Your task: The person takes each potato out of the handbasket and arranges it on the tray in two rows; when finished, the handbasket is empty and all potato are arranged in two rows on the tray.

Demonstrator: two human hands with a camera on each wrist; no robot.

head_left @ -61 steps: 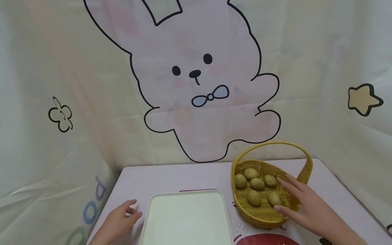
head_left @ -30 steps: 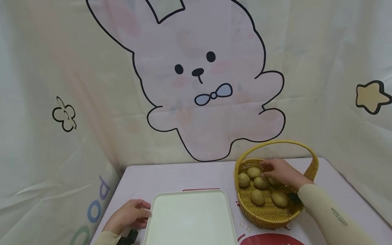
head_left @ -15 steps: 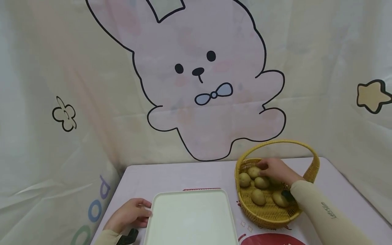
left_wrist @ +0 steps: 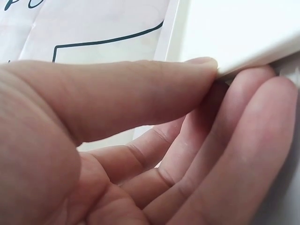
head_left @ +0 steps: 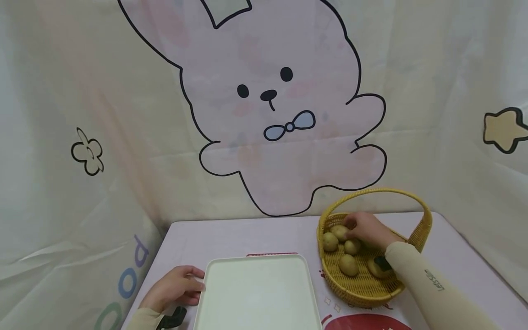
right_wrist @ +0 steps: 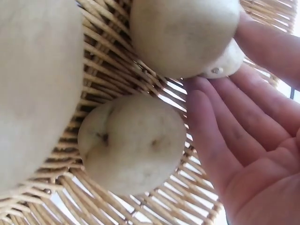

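In the head view, a yellow wicker basket (head_left: 359,300) holding several potatoes stands at the right of the table. My right hand (head_left: 370,228) reaches into its far part, thumb and fingertips at a potato (head_left: 339,232). The right wrist view has thumb and fingers about a potato (right_wrist: 185,37), with part of another behind it; a separate potato (right_wrist: 133,143) lies on the weave. My left hand (head_left: 175,288) is at the left edge of a white tray (head_left: 255,293). Up close, the left thumb (left_wrist: 140,89) lies on the tray's rim, with fingers beneath it.
A potato (head_left: 349,265) sits near the basket's middle and another (head_left: 376,268) is partly covered by my right wrist. The basket's tall handle (head_left: 421,227) arches above my right hand. A cartoon-printed curtain (head_left: 165,192) hangs behind the table.
My right hand went from over the basket's right side to the far potatoes, then edged slightly left. My left hand moved right to the tray's edge and has since stayed there.
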